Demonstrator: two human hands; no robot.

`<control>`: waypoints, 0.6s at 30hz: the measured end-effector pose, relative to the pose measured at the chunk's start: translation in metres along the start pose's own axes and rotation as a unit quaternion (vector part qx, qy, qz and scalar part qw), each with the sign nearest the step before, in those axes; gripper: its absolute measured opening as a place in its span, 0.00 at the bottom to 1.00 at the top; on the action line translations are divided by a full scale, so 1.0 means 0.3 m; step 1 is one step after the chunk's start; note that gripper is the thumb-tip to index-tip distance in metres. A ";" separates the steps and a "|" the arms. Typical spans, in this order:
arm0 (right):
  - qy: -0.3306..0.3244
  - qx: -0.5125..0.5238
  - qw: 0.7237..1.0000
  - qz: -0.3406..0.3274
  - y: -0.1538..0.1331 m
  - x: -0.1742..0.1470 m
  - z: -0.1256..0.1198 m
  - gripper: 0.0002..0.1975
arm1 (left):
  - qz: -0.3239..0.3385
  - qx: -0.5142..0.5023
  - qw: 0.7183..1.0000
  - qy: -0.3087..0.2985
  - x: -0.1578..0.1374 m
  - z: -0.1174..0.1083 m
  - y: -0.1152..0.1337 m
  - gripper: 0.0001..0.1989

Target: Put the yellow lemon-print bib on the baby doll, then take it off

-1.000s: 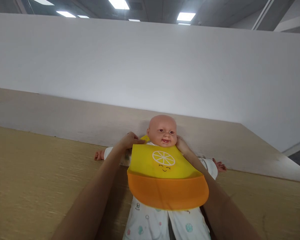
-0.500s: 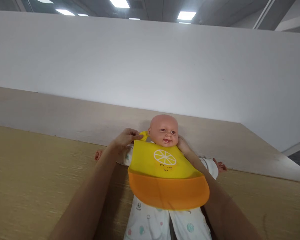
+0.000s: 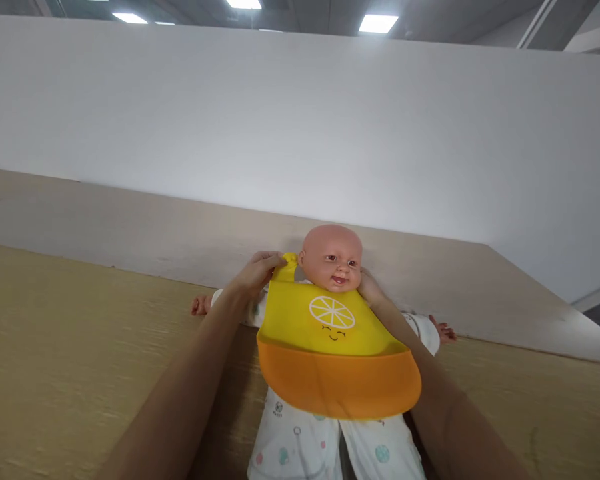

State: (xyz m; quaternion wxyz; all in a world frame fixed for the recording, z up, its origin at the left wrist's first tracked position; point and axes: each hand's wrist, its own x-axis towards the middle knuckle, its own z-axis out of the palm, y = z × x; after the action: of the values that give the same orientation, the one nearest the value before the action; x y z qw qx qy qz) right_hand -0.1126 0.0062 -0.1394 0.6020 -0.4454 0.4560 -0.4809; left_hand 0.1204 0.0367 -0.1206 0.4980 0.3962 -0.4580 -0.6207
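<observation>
A baby doll (image 3: 332, 257) in white patterned pyjamas lies on its back on a wooden table (image 3: 70, 347), head towards the wall. A yellow silicone bib (image 3: 325, 327) with an orange catch pocket and a lemon face print covers its chest. My left hand (image 3: 258, 272) grips the bib's yellow neck strap beside the doll's left cheek. My right hand (image 3: 369, 289) is tucked behind the doll's neck on the other side; its fingers are mostly hidden by the head and bib.
A white partition wall (image 3: 300, 127) rises behind the table. A paler board (image 3: 130, 233) runs along the table's far side. The doll's arms spread out to both sides, with small hands at each end.
My left hand has lifted the bib's strap higher, up beside the doll's head. The view has shifted slightly upward. My right hand stays behind the neck.
</observation>
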 end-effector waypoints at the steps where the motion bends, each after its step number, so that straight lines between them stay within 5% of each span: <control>1: -0.003 0.000 1.000 0.005 -0.004 -0.002 0.001 0.13 | 0.005 0.016 1.000 0.009 0.004 0.004 0.001 0.12; 7: -0.058 0.011 0.998 0.002 -0.014 0.004 -0.004 0.16 | 0.035 0.130 0.983 0.123 0.028 0.039 0.009 0.12; 9: -0.057 0.003 0.998 -0.011 -0.020 0.004 -0.003 0.16 | 0.045 0.134 0.982 0.122 0.036 0.052 0.002 0.17; 14: -0.025 -0.088 0.994 -0.051 -0.062 0.010 -0.004 0.15 | 0.033 0.150 0.986 0.068 0.037 0.077 -0.014 0.10; 18: 0.038 -0.182 0.976 -0.113 -0.106 0.019 -0.019 0.15 | 0.065 0.108 0.988 0.088 0.027 0.096 0.005 0.11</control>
State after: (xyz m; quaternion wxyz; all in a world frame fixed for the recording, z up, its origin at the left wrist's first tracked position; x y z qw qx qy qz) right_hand -0.1231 -0.0044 -0.1103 0.4348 -0.5777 0.5050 -0.4714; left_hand 0.0919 0.0335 -0.1117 0.5300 0.4702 -0.5015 -0.4965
